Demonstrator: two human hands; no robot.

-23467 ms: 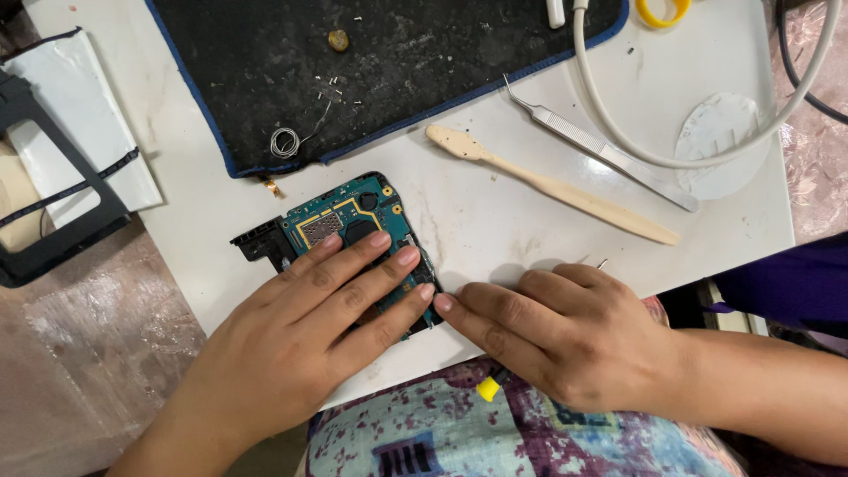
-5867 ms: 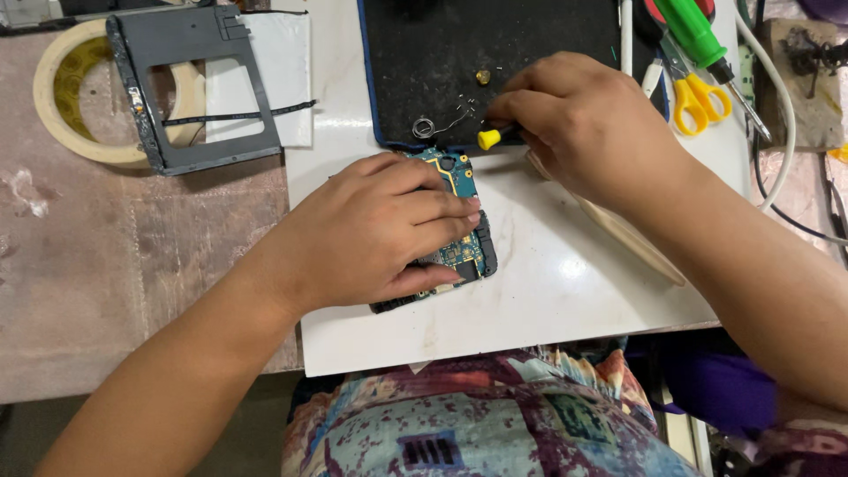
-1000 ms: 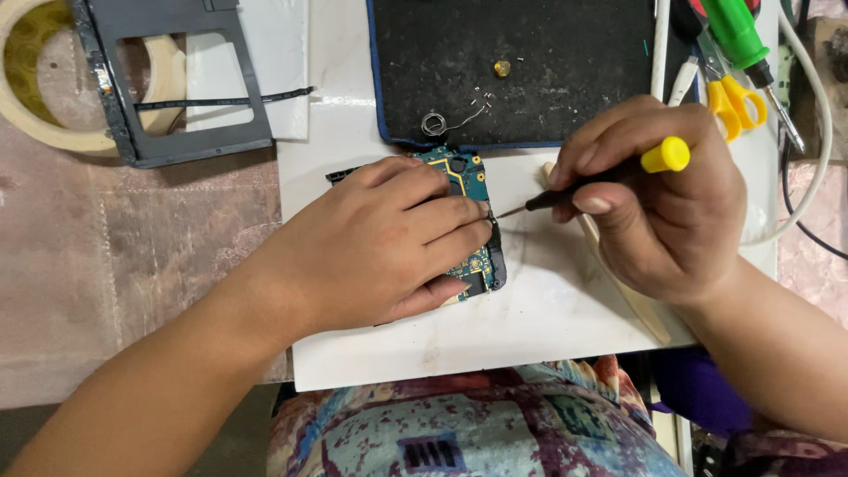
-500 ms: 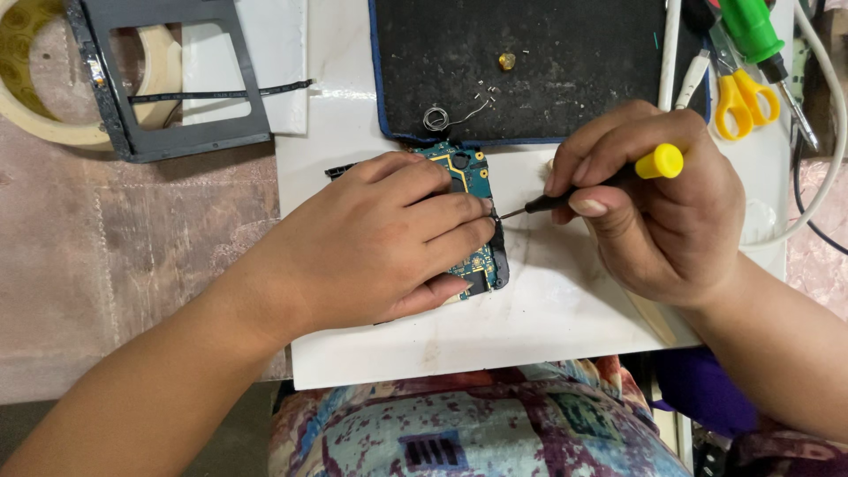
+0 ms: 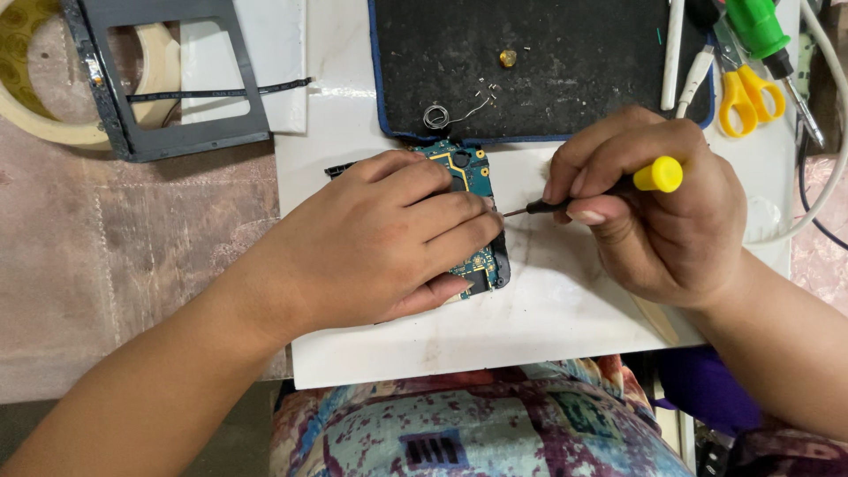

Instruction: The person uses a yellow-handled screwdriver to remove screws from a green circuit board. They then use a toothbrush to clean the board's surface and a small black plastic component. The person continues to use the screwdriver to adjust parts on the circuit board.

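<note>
On the white surface (image 5: 548,327), just below the black mat (image 5: 530,62), lies the opened phone (image 5: 473,216), green circuit board up, long axis running away from me with a slight tilt. Left hand (image 5: 389,238) is pressed flat across most of the phone, fingers spread and closed down on it to pin it; only the phone's top edge and right strip show. Right hand (image 5: 662,212) sits right of the phone, fingers pinched tight round a small screwdriver (image 5: 601,190), yellow cap end pointing away from the phone. Driver shaft lies nearly level, pointing left, so it crosses the phone's long axis roughly at right angles. Tip is at the phone's right edge, just beside my left fingertips (image 5: 481,234); can't tell if it's seated in a screw, contact point is too small to see. Left hand is the one on the phone, right hand reaches it only through the tool. Above the phone on the mat: coiled spring (image 5: 435,116), small brass piece (image 5: 508,58). Up-left of the phone: grey frame (image 5: 168,132) resting over a tape roll (image 5: 53,124). Up-right of the phone: yellow-handled scissors (image 5: 751,93), green-handled driver (image 5: 760,31), white cable (image 5: 821,177).
</note>
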